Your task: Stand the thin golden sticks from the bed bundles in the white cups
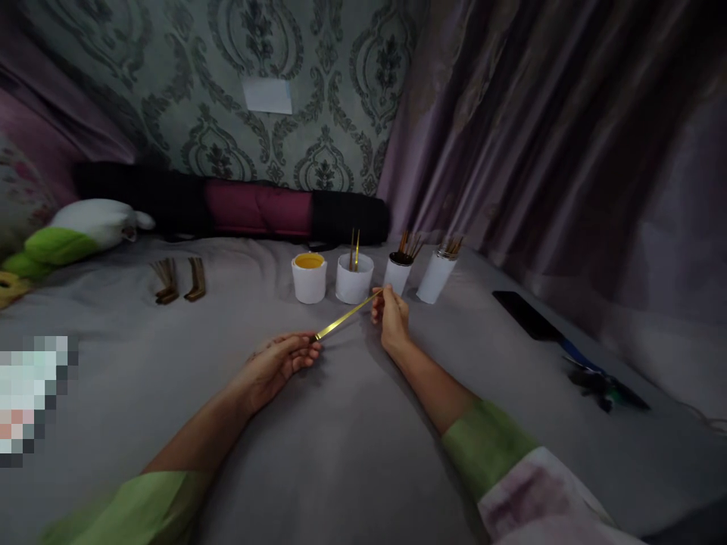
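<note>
A thin, shiny gold stick (344, 319) slants between my two hands above the grey cloth. The fingers of my left hand (278, 362) pinch its lower end, where a short dark part shows. My right hand (393, 322) grips the upper end between thumb and fingers. Just behind the right hand stands a white tube with a dark rim (396, 276), thin sticks rising from its back. A white cup (353, 288) beside it has slender gold and brown sticks upright in it. Left of that is a white cup with yellow inside its rim (310, 286).
Another white tube (436, 278) holds several brown sticks. Brown stick bundles (196, 280) lie at the left. A dark phone (525, 314) and keys on a blue strap (596, 386) are at the right. A rolled black-and-maroon bag (258, 208) and a plush toy (85, 227) lie along the back.
</note>
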`<state>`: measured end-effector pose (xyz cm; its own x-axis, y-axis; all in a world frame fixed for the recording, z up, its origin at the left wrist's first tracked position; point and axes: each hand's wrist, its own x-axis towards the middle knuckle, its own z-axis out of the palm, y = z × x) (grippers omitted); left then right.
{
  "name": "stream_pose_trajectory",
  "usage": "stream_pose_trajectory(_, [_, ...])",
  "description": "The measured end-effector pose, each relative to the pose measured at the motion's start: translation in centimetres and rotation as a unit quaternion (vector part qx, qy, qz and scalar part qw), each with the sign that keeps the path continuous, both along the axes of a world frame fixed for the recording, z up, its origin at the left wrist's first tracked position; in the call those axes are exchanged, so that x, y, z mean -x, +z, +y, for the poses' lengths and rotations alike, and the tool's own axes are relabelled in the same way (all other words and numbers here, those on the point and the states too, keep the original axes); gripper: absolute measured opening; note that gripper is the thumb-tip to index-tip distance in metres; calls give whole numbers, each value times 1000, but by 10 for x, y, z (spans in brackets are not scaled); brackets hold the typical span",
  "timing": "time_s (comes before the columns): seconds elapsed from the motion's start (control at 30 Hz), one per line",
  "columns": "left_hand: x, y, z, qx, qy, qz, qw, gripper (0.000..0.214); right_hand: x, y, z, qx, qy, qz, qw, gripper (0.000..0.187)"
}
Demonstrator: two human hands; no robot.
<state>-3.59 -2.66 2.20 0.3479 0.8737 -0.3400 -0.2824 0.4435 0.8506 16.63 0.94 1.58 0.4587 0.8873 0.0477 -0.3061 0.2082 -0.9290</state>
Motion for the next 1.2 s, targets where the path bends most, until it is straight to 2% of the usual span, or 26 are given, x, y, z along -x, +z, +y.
stream_pose_trajectory(0.43, [3,-5,2,5,1,-28,1000,15,-2,0,0,10,-23,-29,999,24])
stream_pose_trajectory(0.77, [5,-4,1,13,7,-62,998,15,-7,5,-8,48,-9,-44,998,20])
stream_pose_trajectory(0.93, [6,1,-1,26,0,-71,997,16,-8,11,-11,47,-10,-61,997,19])
stream_pose_trajectory(1.2, [16,-4,2,41,-8,-126,991,19,-15,31,-9,33,-21,-89,995,20])
